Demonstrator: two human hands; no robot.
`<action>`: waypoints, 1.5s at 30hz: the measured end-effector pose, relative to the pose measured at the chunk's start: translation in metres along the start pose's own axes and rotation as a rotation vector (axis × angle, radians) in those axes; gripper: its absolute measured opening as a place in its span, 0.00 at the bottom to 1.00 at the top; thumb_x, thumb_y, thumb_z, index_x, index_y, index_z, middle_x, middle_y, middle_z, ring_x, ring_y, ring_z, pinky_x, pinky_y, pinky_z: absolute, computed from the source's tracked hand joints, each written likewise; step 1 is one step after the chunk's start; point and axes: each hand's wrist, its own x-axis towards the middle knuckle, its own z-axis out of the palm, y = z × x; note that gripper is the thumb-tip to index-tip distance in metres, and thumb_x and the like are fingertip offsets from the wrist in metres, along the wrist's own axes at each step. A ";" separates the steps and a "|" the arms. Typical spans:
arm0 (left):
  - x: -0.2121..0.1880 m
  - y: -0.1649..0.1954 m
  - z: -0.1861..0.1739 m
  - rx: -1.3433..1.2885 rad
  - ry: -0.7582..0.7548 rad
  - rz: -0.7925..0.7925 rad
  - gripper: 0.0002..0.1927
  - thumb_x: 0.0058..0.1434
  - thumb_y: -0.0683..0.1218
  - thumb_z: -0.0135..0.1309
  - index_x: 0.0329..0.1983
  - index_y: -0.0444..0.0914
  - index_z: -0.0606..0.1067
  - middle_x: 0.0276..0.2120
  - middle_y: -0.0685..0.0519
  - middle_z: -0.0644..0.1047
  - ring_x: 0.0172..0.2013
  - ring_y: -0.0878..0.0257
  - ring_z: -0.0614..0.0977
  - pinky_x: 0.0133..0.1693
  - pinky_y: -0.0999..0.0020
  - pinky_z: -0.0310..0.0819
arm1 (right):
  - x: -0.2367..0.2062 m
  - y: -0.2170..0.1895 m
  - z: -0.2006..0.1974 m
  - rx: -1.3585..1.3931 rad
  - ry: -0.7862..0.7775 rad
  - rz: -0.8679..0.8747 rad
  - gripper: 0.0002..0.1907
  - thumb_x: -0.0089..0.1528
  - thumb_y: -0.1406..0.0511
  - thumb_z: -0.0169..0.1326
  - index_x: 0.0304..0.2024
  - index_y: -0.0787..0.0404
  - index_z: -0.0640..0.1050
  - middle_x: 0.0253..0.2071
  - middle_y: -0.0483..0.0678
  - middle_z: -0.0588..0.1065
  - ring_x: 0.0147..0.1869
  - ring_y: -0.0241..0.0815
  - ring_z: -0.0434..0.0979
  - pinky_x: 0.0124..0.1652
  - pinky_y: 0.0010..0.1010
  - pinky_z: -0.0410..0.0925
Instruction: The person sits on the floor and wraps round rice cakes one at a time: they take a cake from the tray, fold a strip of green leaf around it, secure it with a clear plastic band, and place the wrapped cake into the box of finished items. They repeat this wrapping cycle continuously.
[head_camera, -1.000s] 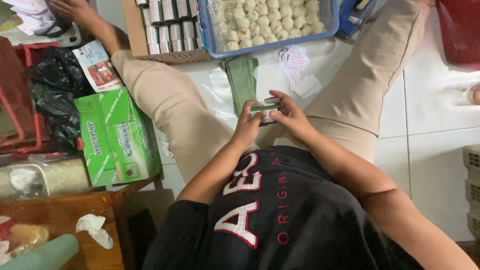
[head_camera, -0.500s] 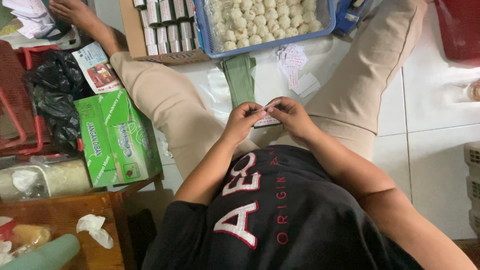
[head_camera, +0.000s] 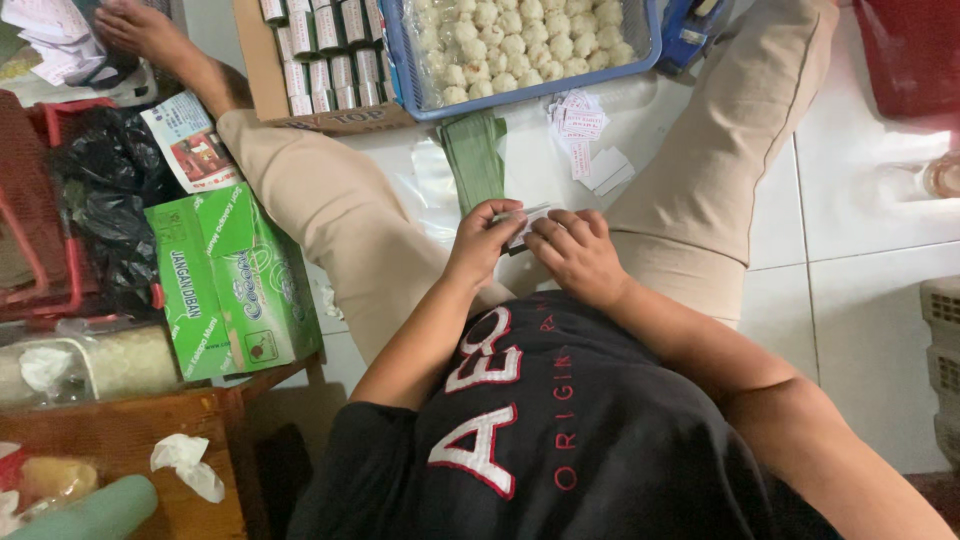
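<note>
We see the left hand (head_camera: 485, 245) and right hand (head_camera: 575, 255) pinched together on a small white packet (head_camera: 522, 222) above the lap. Green folded strips (head_camera: 475, 160) lie ahead on the white tiled floor (head_camera: 860, 200), before a blue tray (head_camera: 520, 95) of pale balls. A green carton (head_camera: 235, 280) lies at left, white paper labels (head_camera: 585, 130) at right.

Soft even indoor light, faint shadows, slight blur at edges.
</note>
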 end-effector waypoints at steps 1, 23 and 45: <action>-0.001 0.001 0.000 -0.003 -0.002 0.005 0.08 0.65 0.39 0.58 0.47 0.35 0.77 0.40 0.54 0.80 0.38 0.70 0.80 0.42 0.75 0.75 | 0.000 0.001 0.000 -0.012 0.002 -0.005 0.20 0.57 0.63 0.59 0.52 0.53 0.78 0.56 0.44 0.74 0.62 0.44 0.73 0.60 0.43 0.62; -0.023 0.026 0.005 0.037 -0.195 0.038 0.28 0.59 0.35 0.64 0.63 0.33 0.70 0.46 0.51 0.79 0.44 0.65 0.82 0.49 0.69 0.81 | 0.018 0.012 -0.012 0.680 -0.140 0.556 0.15 0.58 0.64 0.63 0.47 0.58 0.80 0.42 0.49 0.81 0.49 0.51 0.81 0.54 0.42 0.67; -0.013 0.006 -0.010 0.216 -0.144 0.005 0.16 0.60 0.39 0.66 0.50 0.32 0.77 0.43 0.52 0.81 0.43 0.67 0.81 0.47 0.72 0.77 | -0.003 0.229 0.058 0.614 0.372 1.346 0.18 0.67 0.60 0.60 0.58 0.55 0.76 0.47 0.50 0.77 0.41 0.41 0.74 0.38 0.35 0.70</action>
